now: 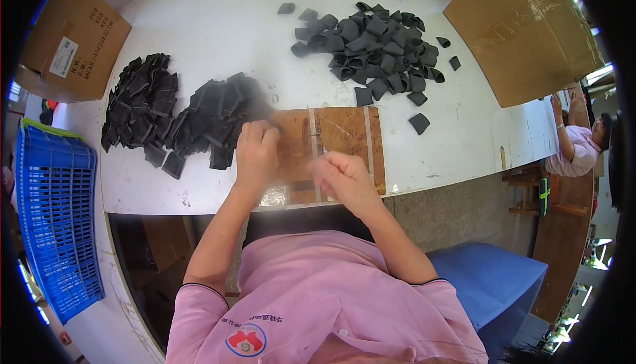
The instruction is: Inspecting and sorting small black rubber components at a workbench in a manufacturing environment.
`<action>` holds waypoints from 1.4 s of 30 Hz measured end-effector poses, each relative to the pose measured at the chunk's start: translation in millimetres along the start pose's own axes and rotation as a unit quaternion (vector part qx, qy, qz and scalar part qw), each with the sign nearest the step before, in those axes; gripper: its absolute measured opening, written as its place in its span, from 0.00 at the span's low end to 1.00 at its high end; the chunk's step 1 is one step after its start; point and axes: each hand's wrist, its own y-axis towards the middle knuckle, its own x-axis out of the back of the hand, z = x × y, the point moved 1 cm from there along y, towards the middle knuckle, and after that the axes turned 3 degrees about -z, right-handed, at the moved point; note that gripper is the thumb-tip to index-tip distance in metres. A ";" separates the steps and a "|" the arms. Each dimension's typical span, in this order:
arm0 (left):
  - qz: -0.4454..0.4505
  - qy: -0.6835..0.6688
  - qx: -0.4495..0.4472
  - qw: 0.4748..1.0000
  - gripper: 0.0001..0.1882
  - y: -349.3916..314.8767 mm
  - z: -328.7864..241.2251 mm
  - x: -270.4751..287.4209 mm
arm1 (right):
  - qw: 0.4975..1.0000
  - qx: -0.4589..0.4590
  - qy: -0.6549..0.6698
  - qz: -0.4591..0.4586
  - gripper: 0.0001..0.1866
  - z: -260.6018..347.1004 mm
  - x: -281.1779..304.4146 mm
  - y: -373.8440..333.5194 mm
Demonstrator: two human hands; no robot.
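Note:
My left hand [257, 155] is over the left part of a brown board [344, 129], its fingers curled and blurred. Just beyond it lies a heap of flat black fabric pieces [215, 112], with a dark smear of motion at its right end. What those fingers hold, if anything, is hidden. Over the lower middle of the board my right hand [344, 178] is closed, thumb and fingers pressed together. Nothing in its grip can be made out. Pale strips run across the board, and a shiny clear patch lies by my left wrist.
At the far right of the white table [450, 152] lies a pile of open black fabric tubes [377, 39]. More flat black pieces [140, 102] are heaped at left. Cardboard boxes [99, 39] [530, 33] stand either side. A blue crate [59, 218] is far left; another person [576, 142] sits at right.

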 end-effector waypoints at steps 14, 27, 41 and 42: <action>-0.037 -0.444 0.284 0.849 0.11 -30.2 -80.5 53.1 | 0.926 -0.102 0.361 0.044 0.08 -14.6 -4.9 0.1; 0.129 -0.657 0.484 0.563 0.03 -21.1 -63.0 41.0 | 0.934 -0.086 0.338 0.074 0.08 -13.0 6.0 -6.0; -0.004 -0.368 0.256 0.894 0.04 -18.9 -83.2 41.6 | 0.925 0.316 -0.168 -0.127 0.08 18.8 -10.7 -24.5; -0.014 -0.311 0.215 0.926 0.05 -19.9 -84.8 40.0 | 0.913 0.330 -0.193 -0.143 0.06 18.6 -11.1 -23.9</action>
